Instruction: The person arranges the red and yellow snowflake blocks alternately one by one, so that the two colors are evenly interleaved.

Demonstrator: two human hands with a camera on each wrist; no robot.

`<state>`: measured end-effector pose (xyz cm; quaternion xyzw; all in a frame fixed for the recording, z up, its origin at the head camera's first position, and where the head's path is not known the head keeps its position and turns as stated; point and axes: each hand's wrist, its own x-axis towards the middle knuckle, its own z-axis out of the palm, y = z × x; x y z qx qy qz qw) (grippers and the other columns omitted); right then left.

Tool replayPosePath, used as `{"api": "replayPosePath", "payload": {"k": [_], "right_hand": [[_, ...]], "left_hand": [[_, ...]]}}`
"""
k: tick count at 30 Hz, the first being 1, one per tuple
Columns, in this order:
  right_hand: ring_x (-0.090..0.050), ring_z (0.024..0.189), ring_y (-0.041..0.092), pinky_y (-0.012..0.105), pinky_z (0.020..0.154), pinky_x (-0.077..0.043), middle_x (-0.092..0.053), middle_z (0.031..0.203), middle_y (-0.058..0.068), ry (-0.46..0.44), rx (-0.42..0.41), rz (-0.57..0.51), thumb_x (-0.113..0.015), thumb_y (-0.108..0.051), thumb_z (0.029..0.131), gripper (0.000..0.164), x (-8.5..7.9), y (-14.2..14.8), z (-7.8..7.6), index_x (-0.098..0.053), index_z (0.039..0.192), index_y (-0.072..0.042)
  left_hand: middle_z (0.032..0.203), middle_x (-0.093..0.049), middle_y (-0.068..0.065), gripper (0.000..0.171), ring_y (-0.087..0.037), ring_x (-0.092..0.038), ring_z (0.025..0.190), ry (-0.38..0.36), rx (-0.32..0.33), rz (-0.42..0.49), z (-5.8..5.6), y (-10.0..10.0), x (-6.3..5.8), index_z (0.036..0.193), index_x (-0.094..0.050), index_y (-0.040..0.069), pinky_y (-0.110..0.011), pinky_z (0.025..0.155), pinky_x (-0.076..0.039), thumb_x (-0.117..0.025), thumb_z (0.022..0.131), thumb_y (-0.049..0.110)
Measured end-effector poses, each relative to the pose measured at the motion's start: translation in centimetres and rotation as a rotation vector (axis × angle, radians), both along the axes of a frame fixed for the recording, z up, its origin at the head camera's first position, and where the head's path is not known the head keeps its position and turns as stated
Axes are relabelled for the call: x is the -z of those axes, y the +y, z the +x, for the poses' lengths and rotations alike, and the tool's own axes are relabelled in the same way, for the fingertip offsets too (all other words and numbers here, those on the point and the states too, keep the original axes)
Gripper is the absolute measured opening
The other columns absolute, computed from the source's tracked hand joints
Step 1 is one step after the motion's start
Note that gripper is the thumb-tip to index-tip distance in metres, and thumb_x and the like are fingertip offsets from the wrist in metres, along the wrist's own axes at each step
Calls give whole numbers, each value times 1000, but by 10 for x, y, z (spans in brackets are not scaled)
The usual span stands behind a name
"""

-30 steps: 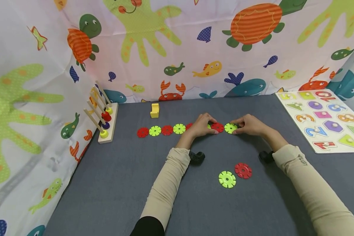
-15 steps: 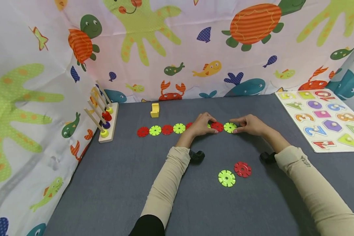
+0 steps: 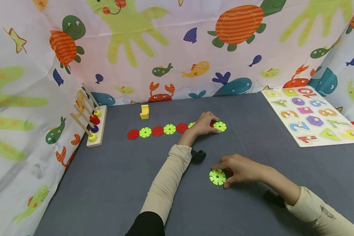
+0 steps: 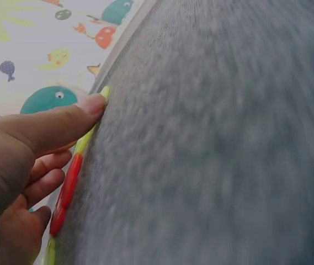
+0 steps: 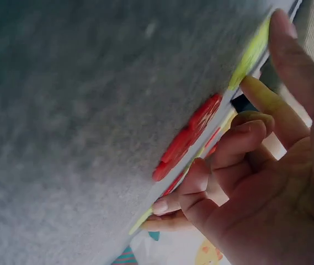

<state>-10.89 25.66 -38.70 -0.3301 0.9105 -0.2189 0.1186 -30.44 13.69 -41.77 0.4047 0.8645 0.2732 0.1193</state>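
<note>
Lime green and round, with slots about its rim, the loose disc [image 3: 217,177] lies flat on the grey table [image 3: 106,196], nearer me than the row of discs [image 3: 157,131]. My right hand [image 3: 243,168] pinches it, index finger at its far edge, thumb at its near right edge; a red disc [image 5: 187,138] shows partly beneath that hand. The row's long axis runs left to right, its right end set slightly farther from me. There my left hand [image 3: 205,124] pinches it between thumb and finger. Open grey surface separates row and loose disc. Behind the row stands a yellow block [image 3: 144,112]; leftward, a pegged stand [image 3: 101,126]; rightward, a number board [image 3: 320,129] with its near edge slanting.
</note>
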Motion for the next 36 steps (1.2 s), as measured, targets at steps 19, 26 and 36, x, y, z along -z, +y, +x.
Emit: {"api": "replayPosePath", "payload": {"k": [19, 26, 36], "right_hand": [[-31, 54, -5, 13, 49, -28, -47, 70, -10, 106, -43, 12, -80, -30, 68, 44, 3, -2, -4, -68, 110, -23], [-37, 59, -5, 21, 64, -28, -54, 77, -14, 186, -49, 86, -78, -31, 67, 41, 5, -7, 1, -67, 104, -18], [-33, 53, -6, 18, 56, -29, -50, 67, -11, 232, 8, -45, -74, -20, 72, 17, 2, 19, -22, -66, 86, -21]], "left_hand": [[124, -47, -6, 44, -20, -38, 118, -8, -9, 15, 2, 4, 2, 121, -60, 13, -31, 100, -34, -70, 81, 30], [124, -48, -6, 45, -20, -38, 118, -18, -16, 17, 2, 5, 2, 121, -60, 13, -31, 99, -35, -70, 81, 29], [121, -49, -6, 45, -20, -40, 114, -10, -11, 25, 2, 6, 4, 120, -61, 13, -29, 96, -37, -71, 80, 31]]}}
